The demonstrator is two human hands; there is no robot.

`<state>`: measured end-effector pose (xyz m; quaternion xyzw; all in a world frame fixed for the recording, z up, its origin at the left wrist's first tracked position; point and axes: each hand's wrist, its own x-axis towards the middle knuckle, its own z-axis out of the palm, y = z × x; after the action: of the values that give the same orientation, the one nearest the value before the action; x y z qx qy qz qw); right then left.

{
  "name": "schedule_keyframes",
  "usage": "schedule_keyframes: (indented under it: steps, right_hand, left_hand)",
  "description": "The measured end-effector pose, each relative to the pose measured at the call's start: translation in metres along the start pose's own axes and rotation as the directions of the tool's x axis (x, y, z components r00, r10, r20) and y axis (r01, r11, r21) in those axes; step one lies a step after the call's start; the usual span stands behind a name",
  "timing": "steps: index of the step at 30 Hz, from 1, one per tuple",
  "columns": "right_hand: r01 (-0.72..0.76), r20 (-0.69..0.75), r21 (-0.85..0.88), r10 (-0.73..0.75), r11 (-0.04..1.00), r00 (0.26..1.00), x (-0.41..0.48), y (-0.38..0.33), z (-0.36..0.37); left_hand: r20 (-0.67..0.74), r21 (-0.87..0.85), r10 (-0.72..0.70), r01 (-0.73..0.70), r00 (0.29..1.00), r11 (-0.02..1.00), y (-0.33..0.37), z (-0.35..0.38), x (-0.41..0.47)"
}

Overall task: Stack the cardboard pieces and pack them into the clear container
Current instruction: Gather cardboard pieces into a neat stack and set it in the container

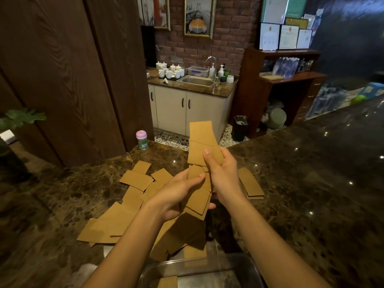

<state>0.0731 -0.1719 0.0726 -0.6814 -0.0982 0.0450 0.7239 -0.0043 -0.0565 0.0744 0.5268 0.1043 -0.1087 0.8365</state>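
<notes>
Holding fanned cardboard pieces point(202, 138) above counter point(291, 183): L hand point(176, 196) grip clamped low, R hand point(222, 173) pinching higher.

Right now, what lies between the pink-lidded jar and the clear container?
Scattered cardboard pieces on the counter, the left hand above them; head view.

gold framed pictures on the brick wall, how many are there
2. One gold-framed picture hangs on the red brick wall above the steel sink; the other hangs just left of it. Both run off the top edge.
</notes>
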Motion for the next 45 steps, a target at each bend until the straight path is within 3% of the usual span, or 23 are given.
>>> schedule_keyframes:
  steps: [5,10,16,22,27,29,31,34,36,39,41,45]
  right_hand:
    - [0.047,0.063,-0.060,-0.043,0.997,0.997,-0.014,-0.002,-0.014]
    - [0.002,0.065,-0.002,-0.002,1.000,0.998,-0.027,0.000,-0.029]
    - [0.005,0.053,-0.100,0.000,0.995,0.999,-0.052,0.009,-0.029]
    - [-0.023,0.112,-0.027,0.026,0.999,0.993,-0.068,0.004,-0.030]
    - [-0.039,0.062,0.073,0.034,0.997,0.998,-0.071,-0.003,-0.037]
    - [-0.033,0.136,-0.018,0.035,0.999,0.990,-0.076,-0.004,-0.035]
    - [0.038,0.233,-0.213,0.012,0.976,0.973,-0.084,0.001,-0.027]
    - [0.203,0.252,-0.567,-0.067,0.799,0.966,-0.094,0.009,-0.015]
    - [0.220,0.255,-0.612,-0.074,0.760,0.964,-0.098,0.006,-0.012]
    - [0.168,0.283,-0.483,-0.028,0.859,0.959,-0.094,-0.001,-0.015]
    - [0.179,0.266,-0.380,-0.079,0.908,0.961,-0.082,-0.013,-0.018]
    - [0.328,0.336,-0.420,-0.191,0.846,0.922,-0.058,-0.037,-0.021]
  left_hand:
    - [-0.054,0.026,0.082,-0.081,0.995,0.996,-0.006,-0.006,-0.017]
    - [-0.165,-0.092,0.149,-0.166,0.975,0.982,-0.009,-0.015,-0.029]
    - [-0.200,-0.152,0.164,-0.196,0.966,0.969,-0.014,-0.008,-0.036]
    - [-0.254,-0.133,0.166,-0.204,0.953,0.970,-0.025,-0.001,-0.038]
    - [-0.316,-0.090,0.163,-0.200,0.935,0.976,-0.026,0.005,-0.040]
    - [-0.339,-0.070,0.124,-0.156,0.933,0.985,-0.026,0.007,-0.041]
    - [-0.324,-0.064,0.085,-0.112,0.942,0.992,-0.028,0.008,-0.040]
    - [-0.361,-0.092,0.049,-0.088,0.931,0.992,-0.031,0.013,-0.038]
    - [-0.405,-0.063,0.047,-0.079,0.913,0.995,-0.031,0.014,-0.041]
    - [-0.352,-0.032,0.059,-0.075,0.934,0.997,-0.033,0.011,-0.046]
    - [-0.322,0.054,0.094,-0.081,0.942,0.995,-0.032,0.014,-0.053]
    - [-0.174,0.185,0.160,-0.128,0.972,0.974,-0.032,0.016,-0.060]
